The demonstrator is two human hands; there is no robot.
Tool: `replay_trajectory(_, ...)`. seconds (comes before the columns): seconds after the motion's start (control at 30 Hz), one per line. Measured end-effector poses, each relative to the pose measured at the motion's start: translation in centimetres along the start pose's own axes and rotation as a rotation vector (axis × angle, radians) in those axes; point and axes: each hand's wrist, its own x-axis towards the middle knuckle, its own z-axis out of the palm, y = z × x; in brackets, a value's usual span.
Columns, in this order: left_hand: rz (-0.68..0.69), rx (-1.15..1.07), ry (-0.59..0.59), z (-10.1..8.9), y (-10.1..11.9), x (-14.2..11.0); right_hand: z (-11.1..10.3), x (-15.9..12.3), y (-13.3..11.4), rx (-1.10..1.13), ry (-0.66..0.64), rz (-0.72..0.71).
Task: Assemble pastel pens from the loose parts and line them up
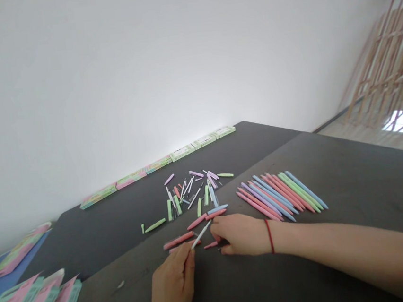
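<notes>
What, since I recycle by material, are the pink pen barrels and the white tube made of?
The pink pen barrel looks like moulded plastic: matte pastel colour, even and grainless. The thin white tube in the left hand also seems plastic, smooth with a faint sheen, though too slim to be sure.

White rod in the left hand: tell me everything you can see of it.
The thin white rod is straight, slender and smooth, and looks like plastic; it may be a pen refill or barrel, but the view doesn't settle which. Its lower end is pinched in the left hand, and it tilts up and to the right above the dark tabletop. Its upper end points at the fingers of the right hand, but contact can't be told.
</notes>
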Motion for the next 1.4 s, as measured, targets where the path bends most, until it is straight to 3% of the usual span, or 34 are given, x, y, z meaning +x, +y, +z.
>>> replay_trajectory(0.13,0.058,0.006,0.029,0.0,-0.1,0.0,0.8,0.2,-0.5,-0.087,0.022,-0.023)
replay_trajectory(0.23,0.105,-0.013,0.061,-0.1,0.0,-0.1,-0.1,0.1,-0.4,-0.104,0.030,0.012)
replay_trajectory(0.47,0.112,-0.057,0.061,-0.4,0.0,-0.2,-5.5,-1.2,0.8,0.352,0.067,-0.018)
replay_trajectory(0.6,0.105,-0.051,0.045,-0.3,-0.2,-0.1,-7.1,-1.6,1.3,0.479,0.068,-0.026)
replay_trajectory(1.2,0.133,0.090,-0.025,-0.3,0.5,0.0,-5.6,-1.4,0.4,0.289,0.072,-0.036)
replay_trajectory(1.4,0.111,0.089,-0.026,-0.1,0.3,-0.1,-3.6,-0.4,0.3,0.288,0.067,-0.025)
